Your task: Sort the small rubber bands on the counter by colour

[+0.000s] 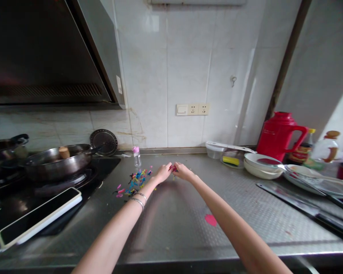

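Observation:
In the middle of the counter, my left hand (162, 173) and my right hand (184, 171) meet at the fingertips. Both are closed, with a few small colourful pieces (173, 168), mostly pink and red, showing between them. These look like little rubber bands, though their exact shape is hard to make out. A loose pile of similar bands (136, 182) in pink, blue, yellow and black lies scattered left of my hands. Just behind the pile stands a small clear bottle (137, 158) with a pink cap. A flat pink patch (210, 219) lies beside my right forearm.
To the left, a steel pan (58, 163) sits on the black stove, with a phone (42, 215) at its front edge. On the right are a red thermos (277, 135), stacked white bowls (261, 169), a yellow sponge (231, 161) and a large knife (297, 201).

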{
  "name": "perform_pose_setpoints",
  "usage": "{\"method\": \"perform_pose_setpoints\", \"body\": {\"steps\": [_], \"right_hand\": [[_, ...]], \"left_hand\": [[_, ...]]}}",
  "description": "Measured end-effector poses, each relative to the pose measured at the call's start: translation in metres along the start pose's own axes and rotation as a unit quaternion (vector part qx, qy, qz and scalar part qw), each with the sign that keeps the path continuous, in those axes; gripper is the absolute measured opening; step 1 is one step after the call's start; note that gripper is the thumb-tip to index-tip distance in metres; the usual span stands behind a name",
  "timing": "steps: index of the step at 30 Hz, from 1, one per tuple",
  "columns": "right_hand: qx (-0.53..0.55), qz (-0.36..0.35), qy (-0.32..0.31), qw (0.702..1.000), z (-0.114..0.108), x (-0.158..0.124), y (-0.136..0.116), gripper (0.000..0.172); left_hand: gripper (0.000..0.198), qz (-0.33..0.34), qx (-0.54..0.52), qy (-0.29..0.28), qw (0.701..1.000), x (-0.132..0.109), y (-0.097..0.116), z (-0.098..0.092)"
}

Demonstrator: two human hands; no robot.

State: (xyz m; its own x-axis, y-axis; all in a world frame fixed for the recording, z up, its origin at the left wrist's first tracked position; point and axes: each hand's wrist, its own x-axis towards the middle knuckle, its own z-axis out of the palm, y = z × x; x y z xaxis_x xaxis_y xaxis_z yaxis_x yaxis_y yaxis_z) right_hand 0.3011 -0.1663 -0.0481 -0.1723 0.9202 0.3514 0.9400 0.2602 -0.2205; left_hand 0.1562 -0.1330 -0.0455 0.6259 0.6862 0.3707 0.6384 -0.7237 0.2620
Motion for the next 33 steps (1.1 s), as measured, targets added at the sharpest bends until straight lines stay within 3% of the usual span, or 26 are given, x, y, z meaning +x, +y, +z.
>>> {"method": "perform_pose_setpoints", "body": {"steps": [7,13,16,20,23,27,30,33], "right_hand": [[-0.043,0.037,-0.026,0.998,0.004,-0.018,0.018,0.025],[-0.059,0.064,-0.003,0.996,-0.012,-0.020,0.021,0.041],[-0.053,0.055,0.007,0.997,-0.020,-0.016,0.019,0.039],[-0.038,0.057,-0.048,0.996,-0.026,-0.009,0.015,0.022],[-0.037,0.060,-0.089,0.994,-0.027,-0.002,0.010,0.022],[-0.027,0.029,-0.081,0.996,-0.023,0.010,-0.004,0.027],[-0.004,-0.038,-0.068,0.997,-0.012,0.017,-0.024,0.034],[0.027,-0.107,-0.098,0.989,0.006,0.021,-0.048,0.044]], "left_hand": [[0.040,0.031,0.029,-0.038,0.998,-0.001,-0.002,0.012],[0.041,0.076,0.018,0.008,0.997,-0.006,-0.017,-0.001],[0.039,0.071,0.007,0.027,0.997,-0.012,-0.027,-0.011],[0.035,0.036,-0.010,0.054,0.998,-0.026,-0.053,-0.028],[0.033,-0.009,0.003,0.067,0.998,-0.039,-0.079,-0.045],[0.026,-0.090,0.069,0.066,0.991,-0.056,-0.115,-0.074],[0.026,-0.130,0.098,0.014,0.987,-0.069,-0.136,-0.097],[0.029,-0.166,0.058,-0.133,0.975,-0.083,-0.151,-0.117]]}}
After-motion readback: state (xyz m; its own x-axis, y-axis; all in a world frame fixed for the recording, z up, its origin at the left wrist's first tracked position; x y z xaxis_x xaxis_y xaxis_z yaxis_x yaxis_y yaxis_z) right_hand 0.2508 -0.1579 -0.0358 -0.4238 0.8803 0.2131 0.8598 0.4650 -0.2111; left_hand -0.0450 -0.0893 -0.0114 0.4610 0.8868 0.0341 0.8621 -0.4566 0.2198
